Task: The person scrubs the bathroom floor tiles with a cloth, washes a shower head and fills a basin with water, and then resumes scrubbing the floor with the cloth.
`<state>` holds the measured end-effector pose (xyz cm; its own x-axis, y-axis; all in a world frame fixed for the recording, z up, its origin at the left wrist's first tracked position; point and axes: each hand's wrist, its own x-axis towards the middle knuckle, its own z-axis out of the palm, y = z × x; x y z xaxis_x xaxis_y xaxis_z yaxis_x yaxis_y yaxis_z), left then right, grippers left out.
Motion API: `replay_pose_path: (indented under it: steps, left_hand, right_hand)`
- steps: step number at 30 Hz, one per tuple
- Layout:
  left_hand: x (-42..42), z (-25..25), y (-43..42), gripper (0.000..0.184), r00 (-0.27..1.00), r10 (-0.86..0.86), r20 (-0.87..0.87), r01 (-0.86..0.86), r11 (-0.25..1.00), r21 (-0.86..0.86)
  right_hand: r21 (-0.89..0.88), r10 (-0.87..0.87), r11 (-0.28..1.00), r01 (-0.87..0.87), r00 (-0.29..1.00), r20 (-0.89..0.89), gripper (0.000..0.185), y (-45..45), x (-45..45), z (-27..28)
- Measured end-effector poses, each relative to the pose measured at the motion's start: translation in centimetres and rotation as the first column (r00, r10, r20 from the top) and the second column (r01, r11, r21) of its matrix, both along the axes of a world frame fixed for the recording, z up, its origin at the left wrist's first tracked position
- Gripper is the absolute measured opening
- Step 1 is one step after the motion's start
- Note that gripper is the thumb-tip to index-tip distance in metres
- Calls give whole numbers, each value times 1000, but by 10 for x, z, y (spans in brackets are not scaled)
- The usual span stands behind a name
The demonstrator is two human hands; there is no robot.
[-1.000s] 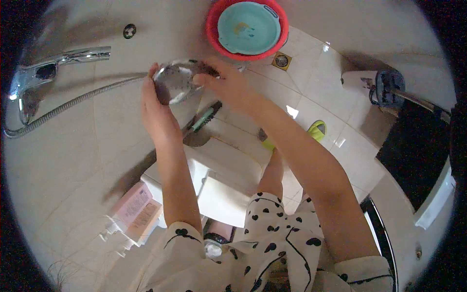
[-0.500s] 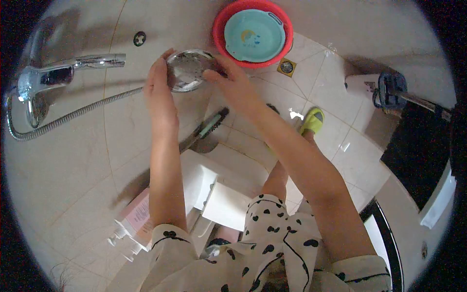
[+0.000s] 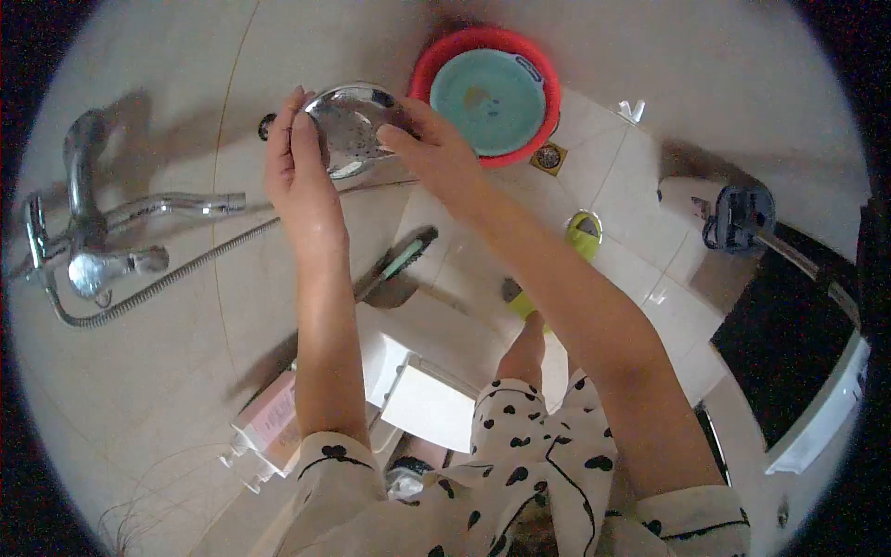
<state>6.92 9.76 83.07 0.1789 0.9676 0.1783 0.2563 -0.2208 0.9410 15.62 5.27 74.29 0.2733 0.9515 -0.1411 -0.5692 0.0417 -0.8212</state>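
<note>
A round, shiny metal bowl with small holes [image 3: 351, 125] is held up between my two hands, upper centre-left. My left hand [image 3: 302, 167] grips its left edge, with the thumb along the rim. On the bowl's right side, my right hand [image 3: 432, 153] has its thumb over the near rim and its other fingers partly hidden behind. Past the bowl, a teal basin [image 3: 488, 102] with a yellow and blue print sits inside a red basin [image 3: 553, 102] on the floor.
A chrome faucet [image 3: 88, 241] and coiled metal hose [image 3: 186, 274] are at left. Pump bottles [image 3: 269, 422], a white toilet [image 3: 436, 325] and a green brush [image 3: 406, 257] lie nearer. A floor drain [image 3: 549, 158], lime slippers [image 3: 585, 234] and a dark mat [image 3: 780, 325] are right.
The view has shifted, so the faucet and basins appear lower. The bowl has tilted between my hands and its holed surface shows more. Both hands still hold it.
</note>
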Motion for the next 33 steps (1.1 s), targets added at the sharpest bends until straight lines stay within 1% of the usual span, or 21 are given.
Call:
replay_pose_path:
  steps: [2, 5, 6, 8, 9, 11, 12, 14, 15, 16, 17, 19, 20, 23, 26, 29, 30, 32, 33]
  left_hand:
    - [9, -2, 11, 33, 999, -40, -24, 40, 999, 18]
    - [20, 7, 27, 32, 1000, 4, 12, -4, 1000, -12]
    - [25, 16, 29, 31, 999, 37, -28, -37, 999, -4]
    - [40, 21, 38, 30, 998, 55, -1, -55, 998, 27]
    - [46, 21, 42, 30, 998, 65, 16, -66, 997, 43]
    - [56, 13, 52, 29, 999, 24, -36, -24, 1000, -10]
    - [61, 9, 59, 29, 998, 2, -60, -4, 999, -36]
    - [74, -2, 79, 28, 987, -54, -148, 51, 998, -26]
    - [79, -3, 84, 28, 978, -83, -193, 80, 997, -25]
    - [84, 0, 89, 29, 975, -83, -204, 91, 995, 29]
    - [91, 4, 95, 29, 983, -71, -169, 78, 996, 39]
    - [105, 12, 107, 29, 993, -48, -104, 54, 997, 57]
    - [111, 17, 110, 29, 998, -59, -26, 61, 996, 58]
    - [123, 20, 119, 29, 993, -99, -63, 108, 983, 148]
    - [129, -4, 128, 29, 981, -144, -130, 150, 988, 35]
    - [125, -31, 120, 29, 975, -185, -122, 184, 983, -22]
    - [121, -32, 114, 32, 964, -180, -195, 171, 983, -61]
    - [108, -41, 104, 34, 990, -139, -32, 131, 974, -186]
    - [95, -47, 99, 35, 994, -99, 41, 106, 963, -247]
  right_hand:
    - [36, -23, 999, 22, 999, 34, 37, 6, 9, -4]
    - [31, 2, 1000, -5, 998, 69, 35, 26, 17, 5]
    - [40, 22, 999, -24, 999, 46, 35, 31, 23, 10]
    - [62, 67, 996, -66, 998, 1, 34, 40, 33, 21]
    - [39, 46, 998, -45, 999, -24, 34, 43, 38, 20]
    - [-12, 4, 1000, -5, 997, -74, 34, 48, 45, 16]
    - [6, -33, 999, 34, 995, -93, 35, 49, 49, 12]
    - [43, -103, 993, 109, 986, -131, 37, 56, 65, 3]
    - [61, -111, 991, 121, 983, -146, 39, 62, 67, 6]
    - [78, -122, 988, 136, 979, -163, 40, 68, 71, 9]
    - [94, -135, 984, 154, 974, -182, 41, 74, 75, 11]
    - [125, -121, 983, 132, 989, -88, 42, 84, 90, 24]
    - [139, -116, 983, 120, 992, -41, 42, 87, 96, 30]
    - [55, -160, 985, 165, 983, -84, 40, 94, 104, 37]
    - [85, -217, 972, 217, 976, -14, 42, 95, 112, 8]
    - [-80, -265, 963, 258, 958, -110, 44, 79, 109, 3]
    - [-82, -234, 971, 226, 967, -102, 45, 76, 107, -6]
    - [-90, -151, 986, 142, 983, -103, 47, 67, 96, -29]
    - [-122, -116, 986, 113, 993, -16, 45, 62, 89, -32]
